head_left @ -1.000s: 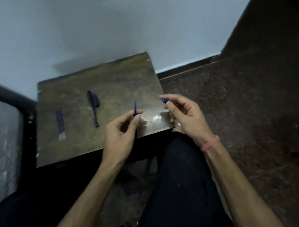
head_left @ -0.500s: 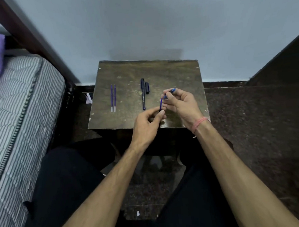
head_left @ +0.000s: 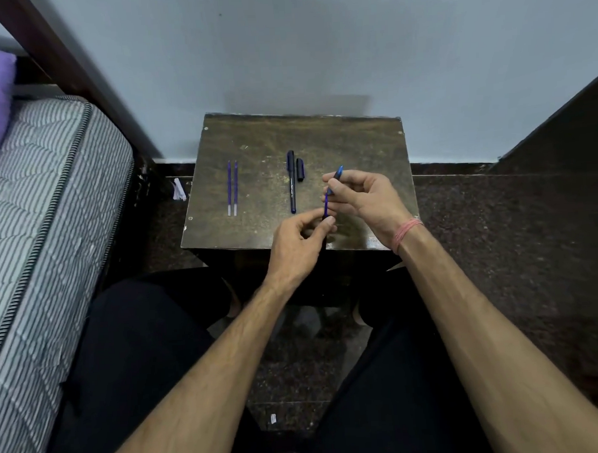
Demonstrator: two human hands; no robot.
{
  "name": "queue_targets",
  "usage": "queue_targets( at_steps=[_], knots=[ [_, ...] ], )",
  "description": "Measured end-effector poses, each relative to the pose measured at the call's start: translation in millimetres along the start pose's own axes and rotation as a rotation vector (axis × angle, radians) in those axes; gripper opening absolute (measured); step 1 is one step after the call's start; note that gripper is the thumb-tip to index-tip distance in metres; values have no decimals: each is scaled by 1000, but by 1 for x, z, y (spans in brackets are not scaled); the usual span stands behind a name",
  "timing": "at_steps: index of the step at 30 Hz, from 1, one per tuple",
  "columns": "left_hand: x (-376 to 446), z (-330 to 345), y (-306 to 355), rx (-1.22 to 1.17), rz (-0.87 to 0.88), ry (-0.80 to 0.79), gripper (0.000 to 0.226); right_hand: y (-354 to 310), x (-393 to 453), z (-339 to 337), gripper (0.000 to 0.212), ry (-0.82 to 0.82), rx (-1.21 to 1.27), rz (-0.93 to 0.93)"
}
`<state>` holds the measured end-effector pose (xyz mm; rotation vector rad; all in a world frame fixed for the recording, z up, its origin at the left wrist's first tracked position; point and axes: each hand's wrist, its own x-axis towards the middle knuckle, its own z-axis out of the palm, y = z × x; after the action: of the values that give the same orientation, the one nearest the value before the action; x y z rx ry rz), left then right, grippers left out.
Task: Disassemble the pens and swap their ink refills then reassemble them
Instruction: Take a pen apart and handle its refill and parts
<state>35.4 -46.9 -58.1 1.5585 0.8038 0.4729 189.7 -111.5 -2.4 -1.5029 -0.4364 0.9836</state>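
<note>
Blue pen (head_left: 327,204) is up over the table's (head_left: 257,235) near right edge, left hand (head_left: 296,247) pinching its lower end, right hand (head_left: 361,198) gripping the tip end. I'd hold the barrel steady and twist only the tip. Two refills (head_left: 232,188) lie near the left edge.

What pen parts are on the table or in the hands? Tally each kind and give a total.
Loose refills: 2
Black pen: 1
Black cap: 1
Blue pen, held by left hand and right hand: 1
Total: 5
</note>
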Motion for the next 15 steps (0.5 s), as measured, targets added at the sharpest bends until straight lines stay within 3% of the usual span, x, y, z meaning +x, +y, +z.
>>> queue_targets(
  at_steps=[6,15],
  knots=[
    [0,1,-2,-14,-14,19,27,0,6,-1,17,39,23,19],
    [0,1,-2,-14,-22,12,28,2,9,-1,30,44,15,32]
  ],
)
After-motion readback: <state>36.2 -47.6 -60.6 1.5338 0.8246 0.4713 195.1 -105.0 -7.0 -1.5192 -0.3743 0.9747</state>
